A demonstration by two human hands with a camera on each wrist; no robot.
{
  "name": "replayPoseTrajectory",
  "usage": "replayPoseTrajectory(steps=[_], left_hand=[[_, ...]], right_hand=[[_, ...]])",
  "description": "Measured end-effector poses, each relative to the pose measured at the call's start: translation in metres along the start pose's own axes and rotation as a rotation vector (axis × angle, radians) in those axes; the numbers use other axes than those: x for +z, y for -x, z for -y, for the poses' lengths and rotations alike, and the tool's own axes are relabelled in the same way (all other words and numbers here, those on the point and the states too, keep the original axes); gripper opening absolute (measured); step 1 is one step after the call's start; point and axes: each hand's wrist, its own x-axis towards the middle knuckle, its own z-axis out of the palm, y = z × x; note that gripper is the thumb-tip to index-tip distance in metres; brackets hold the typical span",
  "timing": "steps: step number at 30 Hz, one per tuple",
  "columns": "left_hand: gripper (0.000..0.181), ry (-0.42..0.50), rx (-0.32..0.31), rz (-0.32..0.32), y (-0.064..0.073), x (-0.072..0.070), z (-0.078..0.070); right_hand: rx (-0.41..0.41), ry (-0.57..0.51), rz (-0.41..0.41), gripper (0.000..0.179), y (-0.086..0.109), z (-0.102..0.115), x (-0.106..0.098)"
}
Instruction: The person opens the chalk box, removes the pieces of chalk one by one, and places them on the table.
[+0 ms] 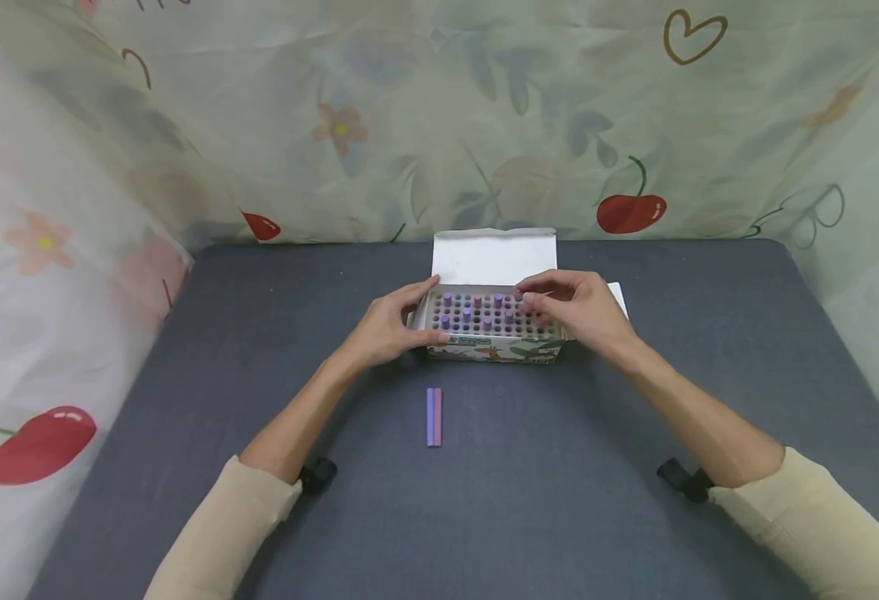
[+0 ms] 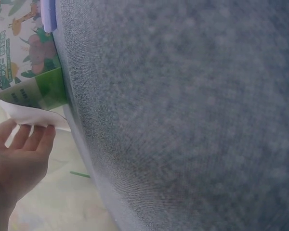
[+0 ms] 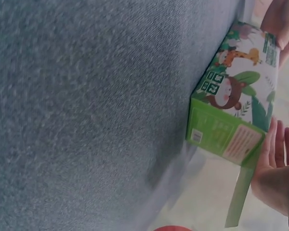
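A patterned cardboard box (image 1: pixel 493 350) stands on the table with its white lid (image 1: pixel 495 257) raised at the back. Inside is a grid of holes with several purple and pink chalk sticks (image 1: pixel 466 314) standing up in it. My left hand (image 1: pixel 390 327) holds the box's left end, thumb at the front edge and fingers spread to the back; the left wrist view has its fingers by a white flap (image 2: pixel 31 114). Over the grid's right half, my right hand (image 1: pixel 585 310) pinches a chalk stick between thumb and forefinger, mostly hidden by the fingertips.
Two chalk sticks (image 1: pixel 434 417), one purple and one pink, lie side by side on the dark grey table (image 1: pixel 559 500) in front of the box. A green side flap (image 3: pixel 240 197) sticks out at the box's right end. Behind the table hangs a printed curtain (image 1: pixel 424 125).
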Motion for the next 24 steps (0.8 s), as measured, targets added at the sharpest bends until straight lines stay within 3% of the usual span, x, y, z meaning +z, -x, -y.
replayPoseTrajectory(steps=[6, 15, 24], left_hand=[[0.09, 0.001, 0.0, 0.001, 0.0001, 0.0005, 0.0009], [0.09, 0.007, -0.009, -0.006, 0.0003, 0.0, 0.001], [0.09, 0.016, -0.01, -0.001, 0.0005, 0.0002, 0.001]], right_hand=[[-0.02, 0.053, -0.048, 0.027, 0.0006, -0.0022, -0.0039], [-0.003, 0.278, -0.134, 0.022, -0.0026, -0.0055, -0.007], [0.047, 0.49, -0.11, 0.017, -0.0067, -0.0083, -0.0084]])
